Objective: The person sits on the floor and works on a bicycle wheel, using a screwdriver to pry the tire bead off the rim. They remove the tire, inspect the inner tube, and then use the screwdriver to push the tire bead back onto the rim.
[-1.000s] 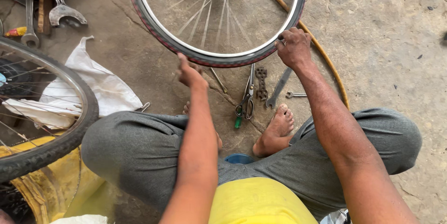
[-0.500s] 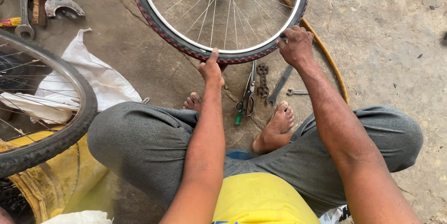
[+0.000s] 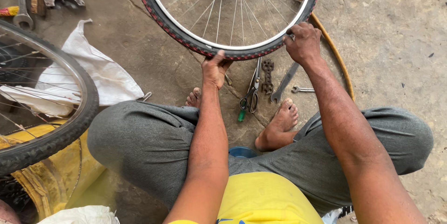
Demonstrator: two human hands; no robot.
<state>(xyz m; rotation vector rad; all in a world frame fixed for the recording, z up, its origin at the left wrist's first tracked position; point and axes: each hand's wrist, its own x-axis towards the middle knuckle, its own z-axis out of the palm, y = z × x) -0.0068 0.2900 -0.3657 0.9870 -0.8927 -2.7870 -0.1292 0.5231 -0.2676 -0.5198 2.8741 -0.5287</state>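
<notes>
1. Sitting cross-legged on the concrete floor (image 3: pixel 391 28), we are holding a bicycle wheel (image 3: pixel 223 14) upright in front of our knees, its lower arc just above our feet.
2. Our left hand (image 3: pixel 215 69) is now pressing on the bottom of the red-and-black tyre (image 3: pixel 186 40); a second ago it was hovering below the rim, so it has come up and made contact, fingers curled against the rubber.
3. Our right hand (image 3: pixel 303 42) is staying where it was, fingers closed over the tyre on the right side; both hands are now working one stretch of tyre.
4. Lying on the floor between our feet are scissors (image 3: pixel 251 91), a flat multi-hole spanner (image 3: pixel 267 76), a tyre lever (image 3: pixel 283 83) and a small wrench (image 3: pixel 302 89).
5. A second wheel (image 3: pixel 51 117) is leaning at our left beside a white cloth (image 3: pixel 100 73).
6. The wheel's top and hub are cut off by the frame, and we cannot tell whether our right fingers are hiding a tool.
</notes>
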